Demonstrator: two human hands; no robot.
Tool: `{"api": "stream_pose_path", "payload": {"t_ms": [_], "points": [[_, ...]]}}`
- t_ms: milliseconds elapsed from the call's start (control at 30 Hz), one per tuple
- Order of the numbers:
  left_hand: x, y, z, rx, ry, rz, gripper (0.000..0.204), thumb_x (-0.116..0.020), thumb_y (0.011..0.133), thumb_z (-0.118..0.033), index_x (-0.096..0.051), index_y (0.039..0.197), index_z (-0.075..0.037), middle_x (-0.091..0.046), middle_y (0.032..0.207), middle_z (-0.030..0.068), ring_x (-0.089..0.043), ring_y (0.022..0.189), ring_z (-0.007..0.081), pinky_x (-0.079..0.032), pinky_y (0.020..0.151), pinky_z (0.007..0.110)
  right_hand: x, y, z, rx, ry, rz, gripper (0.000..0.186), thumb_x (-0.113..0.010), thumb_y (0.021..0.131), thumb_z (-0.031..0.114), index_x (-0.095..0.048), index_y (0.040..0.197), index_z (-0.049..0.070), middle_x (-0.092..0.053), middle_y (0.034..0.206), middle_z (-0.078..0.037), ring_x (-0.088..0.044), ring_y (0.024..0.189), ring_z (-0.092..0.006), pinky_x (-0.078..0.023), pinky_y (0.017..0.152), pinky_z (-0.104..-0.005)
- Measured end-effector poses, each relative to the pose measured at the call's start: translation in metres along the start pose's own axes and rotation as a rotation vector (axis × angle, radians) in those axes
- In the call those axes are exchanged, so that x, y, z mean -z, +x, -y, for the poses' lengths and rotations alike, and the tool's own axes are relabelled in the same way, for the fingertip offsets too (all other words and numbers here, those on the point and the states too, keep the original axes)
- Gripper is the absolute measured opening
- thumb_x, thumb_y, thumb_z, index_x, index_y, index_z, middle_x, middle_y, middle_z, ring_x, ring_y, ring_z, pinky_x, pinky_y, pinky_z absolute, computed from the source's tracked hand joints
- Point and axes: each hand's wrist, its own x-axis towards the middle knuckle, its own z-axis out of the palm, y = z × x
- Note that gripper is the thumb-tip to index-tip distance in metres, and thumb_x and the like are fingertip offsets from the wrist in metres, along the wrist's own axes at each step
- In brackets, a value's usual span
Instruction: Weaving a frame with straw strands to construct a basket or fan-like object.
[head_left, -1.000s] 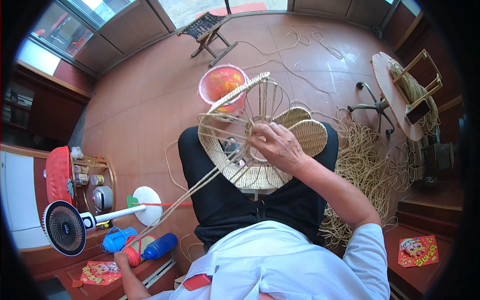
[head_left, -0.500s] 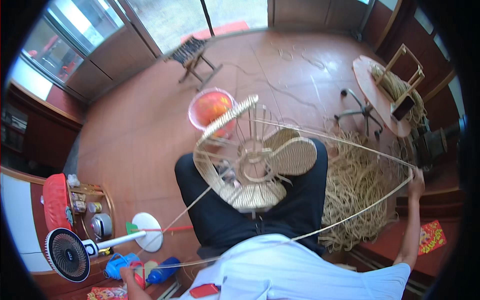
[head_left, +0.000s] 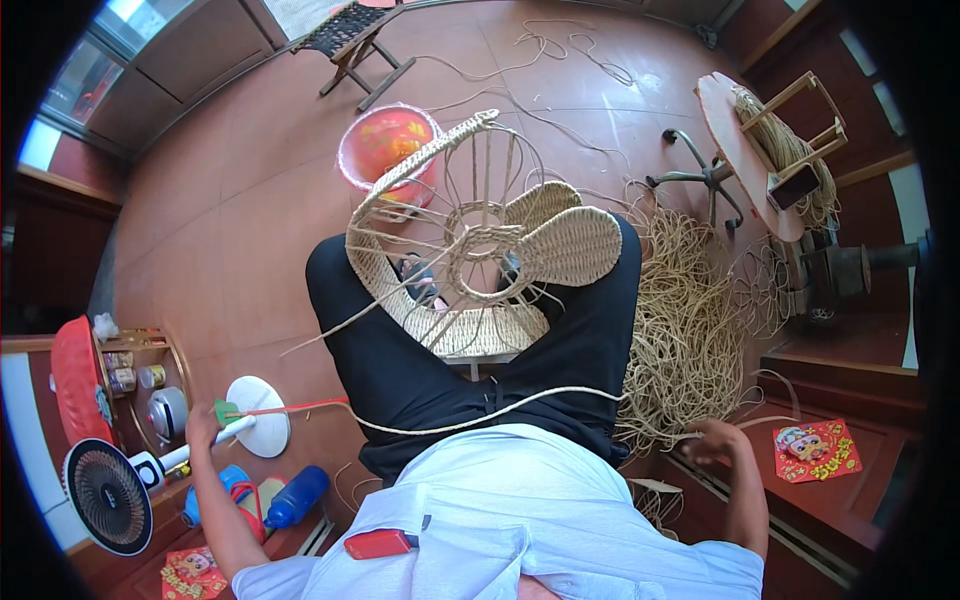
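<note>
The woven straw piece (head_left: 475,335) lay on the person's lap (head_left: 570,355), its curved band (head_left: 372,265) and oval pads (head_left: 575,245) closely woven, while many spokes (head_left: 487,170) were still bare. The right hand (head_left: 715,440) was half-curled beside the cord pile (head_left: 685,330), the left hand (head_left: 204,425) beside the red stick (head_left: 300,406); whether either gripped something I could not tell, and what the pads covered was hidden.
</note>
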Motion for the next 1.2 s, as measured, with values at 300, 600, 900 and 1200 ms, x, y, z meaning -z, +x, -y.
{"api": "stream_pose_path", "payload": {"t_ms": [300, 600, 900, 1200], "points": [[0.125, -0.183, -0.404, -1.000, -0.605, -0.566, 0.033, -0.066, 0.103, -0.017, -0.069, 0.135, -0.006, -0.070, 0.121, 0.0176, -0.068, 0.109, 0.0360, -0.056, 0.099, 0.045, -0.108, -0.113, 0.389, 1.705, -0.192, -0.916, 0.014, -0.077, 0.094, 0.006, -0.073, 0.107, 0.006, -0.074, 0.109, -0.012, -0.074, 0.099, -0.0318, -0.061, 0.086, -0.0413], [0.123, -0.147, -0.412, -0.819, -1.086, -0.037, 0.028, -0.063, 0.111, -0.027, -0.076, 0.102, -0.004, -0.075, 0.086, 0.0085, -0.069, 0.078, 0.0156, -0.053, 0.074, 0.034, -0.139, -0.095, 0.488, 1.722, -0.369, -0.755, 0.018, -0.076, 0.094, 0.012, -0.061, 0.104, 0.007, -0.073, 0.097, -0.013, -0.073, 0.096, -0.0346, -0.057, 0.078, -0.0458], [0.175, -0.124, -0.456, -0.765, -0.959, -0.467, 0.020, -0.070, 0.106, -0.026, -0.077, 0.104, -0.007, -0.072, 0.077, 0.0114, -0.071, 0.069, 0.0224, -0.053, 0.066, 0.039, -0.154, -0.090, 0.502, 1.536, -0.209, -0.799, 0.032, -0.079, 0.094, 0.027, -0.059, 0.114, 0.012, -0.077, 0.083, -0.008, -0.078, 0.080, -0.0345, -0.060, 0.070, -0.0489], [0.167, -0.148, -0.505, -1.005, -0.646, -0.385, 0.017, -0.064, 0.105, -0.022, -0.077, 0.112, -0.013, -0.079, 0.096, 0.0181, -0.077, 0.091, 0.0395, -0.059, 0.079, 0.051, -0.179, -0.098, 0.516, 1.551, -0.281, -1.089, 0.047, -0.069, 0.092, 0.015, -0.054, 0.133, -0.002, -0.073, 0.098, -0.021, -0.079, 0.077, -0.0375, -0.063, 0.066, -0.0480]]}}
